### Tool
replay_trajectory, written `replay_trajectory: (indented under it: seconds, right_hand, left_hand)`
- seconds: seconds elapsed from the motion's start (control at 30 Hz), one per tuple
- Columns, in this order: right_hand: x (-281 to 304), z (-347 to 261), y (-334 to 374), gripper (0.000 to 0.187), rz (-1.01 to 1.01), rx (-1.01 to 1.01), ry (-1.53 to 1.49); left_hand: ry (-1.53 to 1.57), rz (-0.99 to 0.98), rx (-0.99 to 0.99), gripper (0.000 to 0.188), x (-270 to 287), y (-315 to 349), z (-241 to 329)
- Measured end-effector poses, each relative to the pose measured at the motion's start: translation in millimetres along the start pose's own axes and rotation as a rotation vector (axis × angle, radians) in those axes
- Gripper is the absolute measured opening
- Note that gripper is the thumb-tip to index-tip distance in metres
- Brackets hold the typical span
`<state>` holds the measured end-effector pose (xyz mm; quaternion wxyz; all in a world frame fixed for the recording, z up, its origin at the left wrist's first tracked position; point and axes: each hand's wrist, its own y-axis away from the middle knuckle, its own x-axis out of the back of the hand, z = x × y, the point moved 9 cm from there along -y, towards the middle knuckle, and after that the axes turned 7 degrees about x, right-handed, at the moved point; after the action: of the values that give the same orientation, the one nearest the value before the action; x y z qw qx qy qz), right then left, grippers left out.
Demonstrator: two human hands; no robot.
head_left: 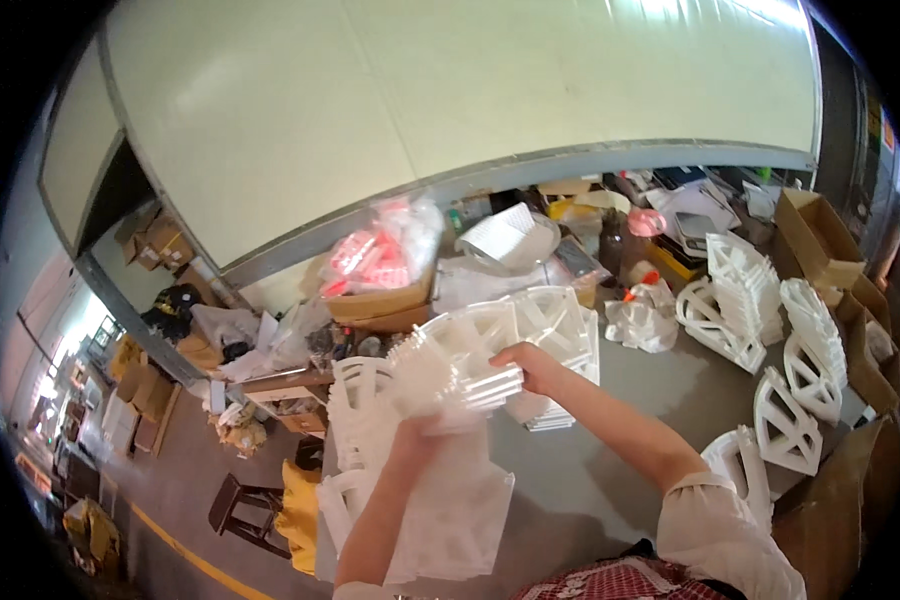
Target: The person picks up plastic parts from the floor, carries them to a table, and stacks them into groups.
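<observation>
A stack of white fan-shaped plastic frames (pixel 470 355) is held above the table, in front of me. My right hand (pixel 526 366) is closed on the right end of this stack, its fingers at the edges of the pieces. At the stack's lower left is my left hand (pixel 422 430), smeared by motion, so its fingers cannot be made out. More white frames (pixel 555 325) stand just behind and to the right of my right hand. Under and beside my left forearm lie further white plastic pieces (pixel 460 520), some blurred or overlapped by the arm.
Several groups of white frames (pixel 740 300) stand at the right of the grey table (pixel 630 400), beside open cardboard boxes (pixel 818 238). Along the back are a box with pink plastic bags (pixel 375 262), papers and clutter. A dark stool (pixel 242 512) and yellow cloth (pixel 300 515) are at left.
</observation>
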<state>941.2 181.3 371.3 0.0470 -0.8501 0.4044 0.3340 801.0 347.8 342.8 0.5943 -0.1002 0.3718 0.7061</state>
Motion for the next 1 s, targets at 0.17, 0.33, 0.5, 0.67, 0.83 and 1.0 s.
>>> replay_trajectory:
  seconds: [0.17, 0.33, 0.5, 0.67, 0.83, 1.0]
  right_hand:
    - [1.7, -7.9, -6.3, 0.043, -0.036, 0.132, 0.166]
    - [35.5, -39.1, 31.9, 0.068, 0.152, 0.103, 0.514]
    - [27.7, -69.1, 161.8, 0.047, -0.066, 0.185, 0.364]
    - [78.3, -70.7, 342.6, 0.03, -0.093, 0.093, 0.672]
    - [192.3, -48.2, 529.9, 0.032, 0.669, 0.036, 0.983]
    - [243.7, -11.6, 633.3, 0.063, 1.237, -0.23, 1.21]
  left_hand:
    - [-0.34, 0.046, 0.046, 0.036, 19.2, -6.4, 9.8]
    - [-0.415, 0.068, 0.232, 0.045, -22.0, 31.7, 29.7]
    - [-0.665, 0.319, -0.162, 0.049, -24.5, 105.2, 85.8]
    - [-0.609, 0.11, -0.164, 0.031, -97.5, 161.3, 21.9]
    - [-0.784, -0.14, 0.218, 0.027, -165.7, 139.4, -118.6]
    - [-0.927, -0.397, 0.25, 0.049, -202.7, 82.7, -239.1]
